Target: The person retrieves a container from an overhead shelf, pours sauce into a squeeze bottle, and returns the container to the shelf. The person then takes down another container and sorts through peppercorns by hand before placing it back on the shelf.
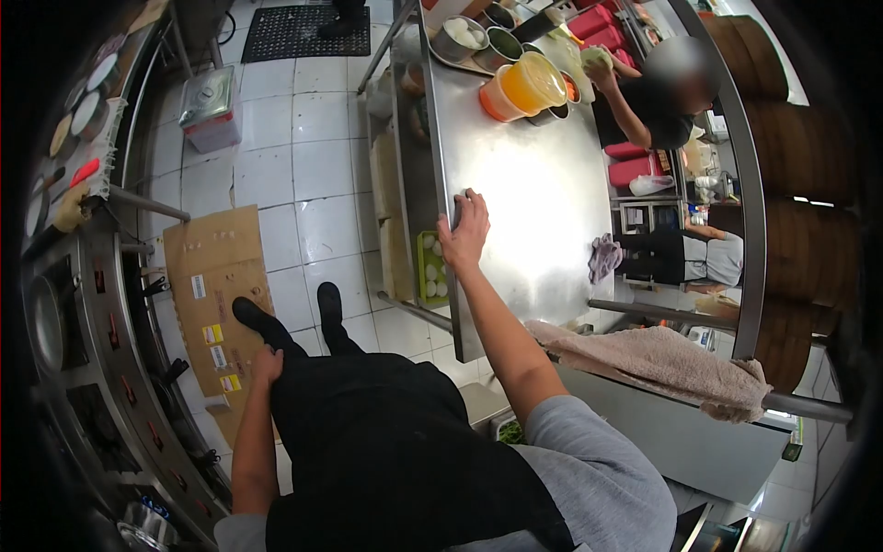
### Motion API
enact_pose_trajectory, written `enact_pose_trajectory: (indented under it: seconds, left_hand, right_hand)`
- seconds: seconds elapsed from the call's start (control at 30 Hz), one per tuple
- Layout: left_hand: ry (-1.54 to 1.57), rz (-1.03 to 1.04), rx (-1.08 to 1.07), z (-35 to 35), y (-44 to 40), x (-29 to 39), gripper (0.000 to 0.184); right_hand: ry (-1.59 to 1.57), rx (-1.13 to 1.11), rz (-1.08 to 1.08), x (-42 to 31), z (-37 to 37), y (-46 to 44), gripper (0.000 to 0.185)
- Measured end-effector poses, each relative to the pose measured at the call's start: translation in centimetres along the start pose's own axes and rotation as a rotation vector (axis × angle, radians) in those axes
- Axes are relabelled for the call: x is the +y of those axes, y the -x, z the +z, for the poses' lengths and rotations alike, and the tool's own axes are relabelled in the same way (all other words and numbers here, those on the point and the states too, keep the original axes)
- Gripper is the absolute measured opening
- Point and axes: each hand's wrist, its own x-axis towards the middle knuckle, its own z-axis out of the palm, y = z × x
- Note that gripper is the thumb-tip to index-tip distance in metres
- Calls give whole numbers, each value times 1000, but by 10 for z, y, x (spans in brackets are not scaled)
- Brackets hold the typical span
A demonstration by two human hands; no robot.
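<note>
My right hand (pixel 466 230) rests on the near edge of the steel table (pixel 524 276), palm down, its fingers stretched out and holding nothing. My left hand (pixel 268 364) hangs low beside my black apron (pixel 377 460); its fingers are mostly hidden, so I cannot tell whether they are closed. Farther along the tabletop stand an orange-yellow plastic container (pixel 532 85) and a metal pot of white eggs (pixel 460 39). Below the edge near my right hand, a green tray (pixel 432 271) holds several white eggs.
Across the table, a co-worker's raised hand (pixel 600 63) holds something pale green. Another person (pixel 708 258) stands behind. A pink towel (pixel 653 363) hangs over a rail at right. Flattened cardboard (pixel 216 304) lies on the floor beside the stove (pixel 120 368). A gloved hand (pixel 70 210) is at far left.
</note>
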Motion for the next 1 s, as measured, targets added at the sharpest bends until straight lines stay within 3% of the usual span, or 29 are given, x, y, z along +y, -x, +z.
enact_pose_trajectory:
  seconds: [0.53,0.6,1.0]
  left_hand:
    - [-6,-36,-61,7,-18,-13,37]
    - [-10,-56,-67,-22,-2,14,36]
    - [-6,-13,-19,-34,2,20,37]
  right_hand:
    - [4,5,13,0,-1,0,51]
    - [6,0,14,0,-1,0,50]
    - [-8,10,18,-3,-2,0,49]
